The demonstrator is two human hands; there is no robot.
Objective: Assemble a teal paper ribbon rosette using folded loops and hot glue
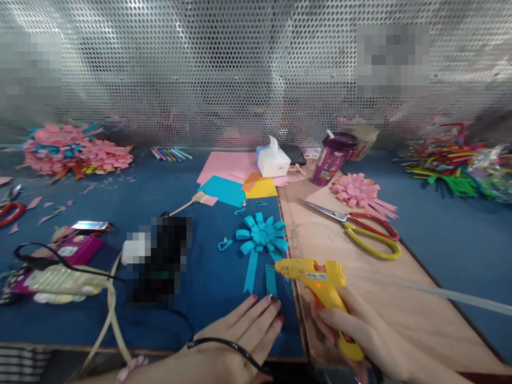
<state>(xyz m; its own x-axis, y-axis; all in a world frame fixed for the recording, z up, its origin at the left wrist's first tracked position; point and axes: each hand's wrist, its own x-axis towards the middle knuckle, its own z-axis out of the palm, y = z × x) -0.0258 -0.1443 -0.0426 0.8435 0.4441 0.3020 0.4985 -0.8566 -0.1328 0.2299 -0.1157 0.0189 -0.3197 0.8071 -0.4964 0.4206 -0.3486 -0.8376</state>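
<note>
In the head view, my right hand (352, 325) is wrapped round the handle of a yellow hot glue gun (312, 271). Its nozzle points left, over the top end of a blue paper strip (271, 280). My left hand (240, 330) lies flat on the blue tabletop, fingers stretched out, fingertips at the strip's lower end. A black cord (224, 342) crosses the back of this hand. Just beyond the nozzle lies a blue paper flower (262, 234) with looped petals and ribbon tails. A small blue paper loop (225, 245) is left of it.
Red-and-yellow scissors (372, 229), a pink paper flower (356, 189) and a purple cup (334, 157) stand or lie right. A tissue pack (273, 160) sits on coloured paper sheets (222, 190) behind. Left are a dark pixelated object (162, 261), cables and pink flowers (64, 149).
</note>
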